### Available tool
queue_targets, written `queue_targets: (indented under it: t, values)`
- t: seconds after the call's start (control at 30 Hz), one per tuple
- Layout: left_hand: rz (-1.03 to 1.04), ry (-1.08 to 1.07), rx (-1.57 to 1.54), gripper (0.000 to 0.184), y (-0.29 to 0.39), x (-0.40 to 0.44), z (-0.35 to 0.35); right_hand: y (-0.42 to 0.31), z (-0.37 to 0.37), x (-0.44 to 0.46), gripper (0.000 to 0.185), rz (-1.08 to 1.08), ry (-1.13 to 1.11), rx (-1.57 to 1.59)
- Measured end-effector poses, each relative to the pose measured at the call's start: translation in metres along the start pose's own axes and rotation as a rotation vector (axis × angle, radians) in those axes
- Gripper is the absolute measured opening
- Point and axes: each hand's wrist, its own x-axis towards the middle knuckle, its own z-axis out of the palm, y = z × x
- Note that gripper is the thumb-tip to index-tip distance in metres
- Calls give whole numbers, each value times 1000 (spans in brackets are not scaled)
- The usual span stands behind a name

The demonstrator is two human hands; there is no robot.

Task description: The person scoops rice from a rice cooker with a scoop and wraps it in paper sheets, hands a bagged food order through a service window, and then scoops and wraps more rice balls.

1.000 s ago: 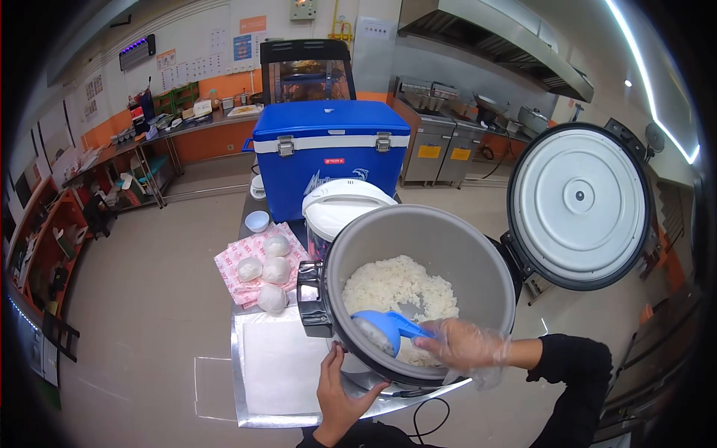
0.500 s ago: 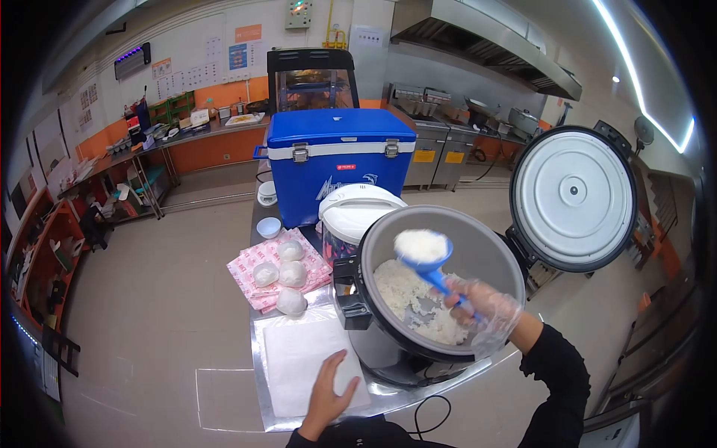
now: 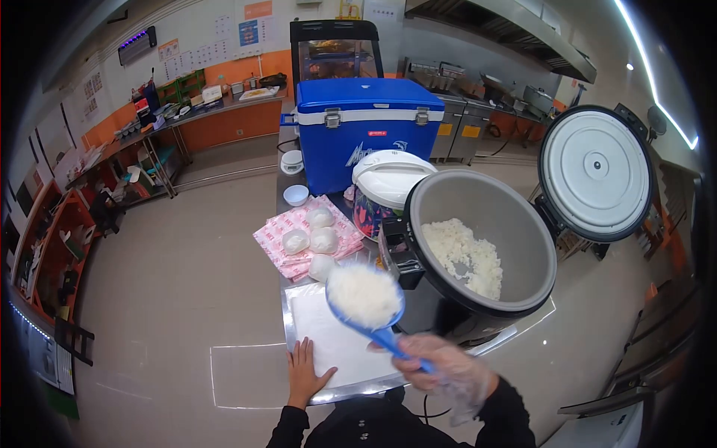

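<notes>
My right hand (image 3: 441,366), in a clear plastic glove, grips the handle of a blue rice scoop (image 3: 385,336). A mound of white rice (image 3: 364,296) fills the scoop, which is held above the far part of a stack of white paper sheets (image 3: 336,336). My bare left hand (image 3: 308,371) lies with fingers spread on the sheets' left edge. To the right stands a large open rice cooker (image 3: 515,216) with cooked rice (image 3: 467,257) in its grey pot. Several white wrapped rice portions (image 3: 323,240) rest on pink printed paper (image 3: 278,237) beyond the sheets.
The cooker's raised lid (image 3: 595,168) leans out to the right. Behind the sheets stand a white-lidded container (image 3: 392,179), a blue cooler box (image 3: 366,142), a small bowl (image 3: 296,196) and a white scale (image 3: 292,162). The metal table's front edge (image 3: 343,392) runs near my body.
My right hand has carried the filled scoop out of the cooker, left and toward me, to above the paper. The left hand now lies at the sheets' left edge. The view has shifted.
</notes>
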Motion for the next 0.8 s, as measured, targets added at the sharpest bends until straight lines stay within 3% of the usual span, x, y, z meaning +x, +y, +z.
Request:
queue_targets:
  t: [0.1,0.2,0.3,0.4,0.53,0.67,0.8]
  values:
    - [-29,16,-18,99,-5,-3,2,54,-40,48,39,30,151,-75]
    - [-41,19,-43,102,-7,-3,5,117,-106,113,37,-236,561,-524]
    - [-42,25,-67,103,-9,-2,5,146,-139,148,42,-634,1017,-1441]
    - [-40,32,-72,103,-9,-2,5,167,-137,162,48,-448,1105,-1729]
    - [-37,44,-91,103,-10,-2,4,176,-120,156,54,-570,874,-1789]
    - [-31,39,-116,102,-11,-1,2,171,-107,161,56,-601,898,-1702]
    - [-29,35,-118,102,-14,-1,2,159,-109,181,59,-271,831,-1599]
